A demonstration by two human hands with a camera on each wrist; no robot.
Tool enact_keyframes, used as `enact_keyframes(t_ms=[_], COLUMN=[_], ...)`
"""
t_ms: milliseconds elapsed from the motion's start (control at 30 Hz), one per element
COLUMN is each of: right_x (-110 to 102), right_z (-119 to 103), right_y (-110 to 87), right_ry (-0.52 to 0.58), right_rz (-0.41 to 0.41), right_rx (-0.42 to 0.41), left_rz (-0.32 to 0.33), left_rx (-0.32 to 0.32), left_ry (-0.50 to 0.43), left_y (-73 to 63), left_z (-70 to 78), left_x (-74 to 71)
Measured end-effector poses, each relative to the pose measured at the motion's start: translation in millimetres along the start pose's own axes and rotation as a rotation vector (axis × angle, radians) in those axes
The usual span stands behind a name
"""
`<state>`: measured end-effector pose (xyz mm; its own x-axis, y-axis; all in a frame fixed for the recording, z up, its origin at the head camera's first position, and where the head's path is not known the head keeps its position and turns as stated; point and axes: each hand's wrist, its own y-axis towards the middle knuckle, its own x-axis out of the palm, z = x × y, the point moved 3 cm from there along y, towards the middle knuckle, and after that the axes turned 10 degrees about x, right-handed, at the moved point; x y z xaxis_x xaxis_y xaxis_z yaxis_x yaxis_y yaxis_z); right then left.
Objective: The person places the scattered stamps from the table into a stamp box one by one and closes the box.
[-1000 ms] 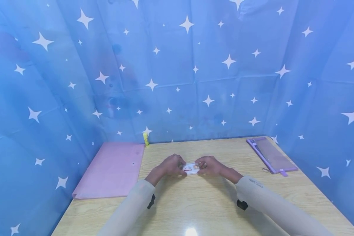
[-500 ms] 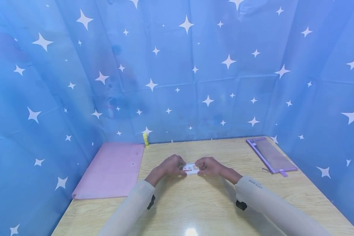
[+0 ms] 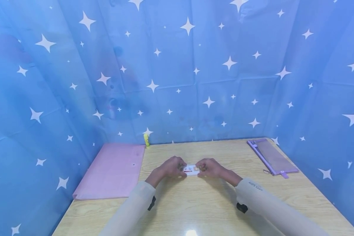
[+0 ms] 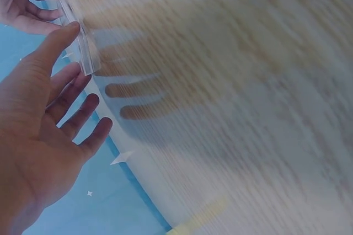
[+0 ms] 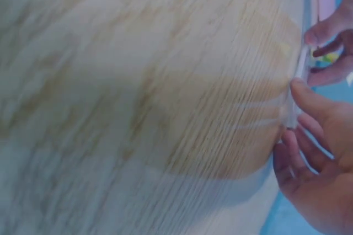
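Observation:
A small card in a clear sleeve [image 3: 191, 169], printed in white with some red, sits just above the middle of the wooden table [image 3: 194, 203]. My left hand [image 3: 180, 168] pinches its left end and my right hand [image 3: 201, 167] pinches its right end, fingers curled. In the left wrist view my thumb [image 4: 58, 39] lies on the clear sleeve [image 4: 83, 53], with the other fingers spread below it. The right wrist view is blurred; the sleeve's edge [image 5: 298, 80] shows against my right thumb [image 5: 309, 100].
A pink folder [image 3: 112, 170] lies flat at the table's left side. A small yellow object [image 3: 146, 139] stands at its far corner. A purple mesh zip pouch [image 3: 272, 156] lies at the far right. Blue star-printed cloth [image 3: 177, 65] walls three sides.
Both hands keep hold of the card at the same spot. Only the fingers shift slightly, and the head view has tilted a little.

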<state>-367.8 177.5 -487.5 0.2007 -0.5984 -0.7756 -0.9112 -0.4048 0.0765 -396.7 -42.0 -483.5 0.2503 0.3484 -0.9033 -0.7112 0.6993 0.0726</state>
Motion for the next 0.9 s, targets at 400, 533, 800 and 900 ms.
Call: enact_keyframes(t_ms=[400, 533, 800, 900], right_x=[1.7, 2.0, -5.2, -12.3], right_z=[-4.7, -5.6, -2.5, -1.0], right_y=[-1.5, -2.5, -1.0, -1.9], right_ry=[-0.073, -0.103, -0.061, -0.036], right_rz=[0.066, 0.057, -0.023, -0.027], right_rx=[-0.098, -0.123, -0.082, -0.047], left_rz=[-0.004, -0.017, -0.013, -0.003], left_rx=[-0.025, -0.024, -0.036, -0.035], left_ry=[0.006, 0.006, -0.007, -0.013], left_y=[-2.3, -2.2, -2.0, -5.9], left_z=[3.1, 1.7, 2.0, 4.1], left_x=[-7.5, -7.6, -8.7, -14.5])
